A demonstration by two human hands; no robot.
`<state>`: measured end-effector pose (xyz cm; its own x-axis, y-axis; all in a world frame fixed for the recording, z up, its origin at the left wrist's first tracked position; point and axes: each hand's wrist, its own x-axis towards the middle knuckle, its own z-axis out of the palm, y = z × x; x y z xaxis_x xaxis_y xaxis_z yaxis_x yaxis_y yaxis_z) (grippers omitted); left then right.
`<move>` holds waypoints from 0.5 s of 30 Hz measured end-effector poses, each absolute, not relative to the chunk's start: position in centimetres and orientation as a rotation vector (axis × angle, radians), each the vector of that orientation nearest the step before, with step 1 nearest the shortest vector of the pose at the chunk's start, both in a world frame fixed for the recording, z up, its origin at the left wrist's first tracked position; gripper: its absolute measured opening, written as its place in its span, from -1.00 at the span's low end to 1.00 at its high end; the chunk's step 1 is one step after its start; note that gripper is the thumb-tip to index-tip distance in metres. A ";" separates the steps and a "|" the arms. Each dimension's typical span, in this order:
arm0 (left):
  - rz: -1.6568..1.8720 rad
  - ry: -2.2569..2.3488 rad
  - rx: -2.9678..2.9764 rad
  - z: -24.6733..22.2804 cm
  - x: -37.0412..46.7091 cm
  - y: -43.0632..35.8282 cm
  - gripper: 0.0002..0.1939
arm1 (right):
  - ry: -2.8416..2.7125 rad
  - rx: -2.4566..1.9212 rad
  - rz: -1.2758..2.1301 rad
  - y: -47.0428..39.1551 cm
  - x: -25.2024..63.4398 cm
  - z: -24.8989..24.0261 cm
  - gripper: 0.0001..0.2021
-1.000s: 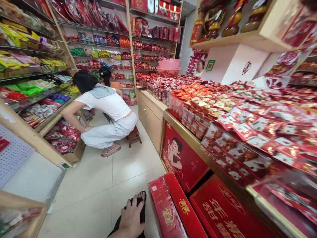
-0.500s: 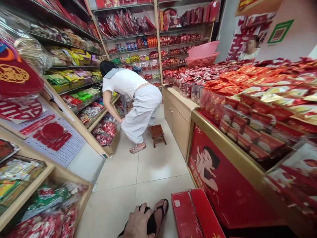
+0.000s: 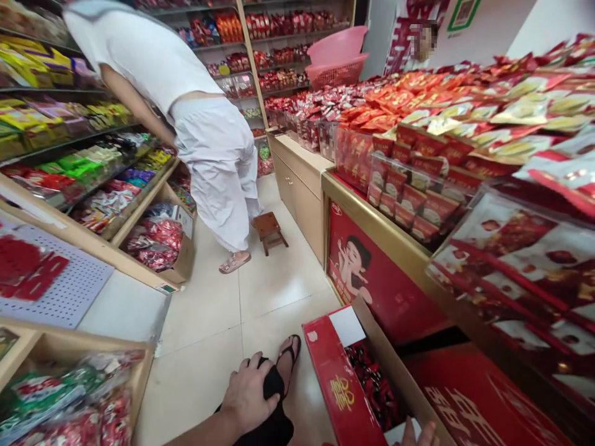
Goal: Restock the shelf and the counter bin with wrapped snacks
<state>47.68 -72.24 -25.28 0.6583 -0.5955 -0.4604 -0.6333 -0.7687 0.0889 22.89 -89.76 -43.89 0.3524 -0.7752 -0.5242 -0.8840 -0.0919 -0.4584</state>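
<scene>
The left hand (image 3: 251, 391) lies palm down over a black-clad knee (image 3: 274, 427), its fingers slightly spread and gently bent around it, grasping nothing else. Of the right hand (image 3: 417, 435), only some fingers show at the bottom edge, at the near end of an open red box (image 3: 328, 371) and beside a white flap there; whether they pinch it or merely rest, I cannot tell.

The box stands on the floor (image 3: 199, 359), right of the sandalled foot (image 3: 289, 353). A gold double character marks its red left panel, a plain brown cardboard flap stands along its right side, and a white flap (image 3: 348, 326) covers the far end. Between them lie small, dark red and black shiny packets (image 3: 369, 381), heaped together. Farther right is a red carton (image 3: 488, 390) with pale lettering, below a surface (image 3: 385, 217) loaded with red packets.
</scene>
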 end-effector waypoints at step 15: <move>0.774 0.969 -2.737 -25.6 48.5 -73.2 -0.45 | 1.087 -1.550 0.474 -90.0 22.6 -51.3 -0.20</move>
